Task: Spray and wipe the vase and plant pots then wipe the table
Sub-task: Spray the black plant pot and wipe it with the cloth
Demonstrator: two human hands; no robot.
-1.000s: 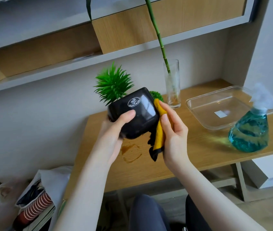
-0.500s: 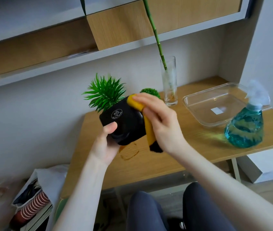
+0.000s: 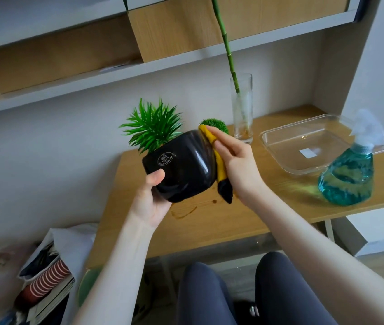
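Observation:
A glossy black plant pot (image 3: 181, 170) with a spiky green plant is tilted onto its side in the air above the wooden table (image 3: 268, 207). My left hand (image 3: 151, 200) grips its base from below. My right hand (image 3: 235, 160) presses a yellow and black cloth (image 3: 220, 167) against the pot's right side. Behind the pot, a second small round green plant (image 3: 216, 124) peeks out; its pot is hidden. A tall glass vase (image 3: 242, 109) with a green stalk stands at the back. A teal spray bottle (image 3: 348, 174) stands at the right.
A clear plastic tray (image 3: 278, 148) lies between the vase and the spray bottle. A wet ring mark (image 3: 184, 211) shows on the table under the pot. Shelves hang above. Bags and books sit on the floor at the left. My knees are below the table edge.
My left hand has turned the pot so its logo faces left and up. My right hand slid the cloth from the pot's lower right side up to its upper right edge.

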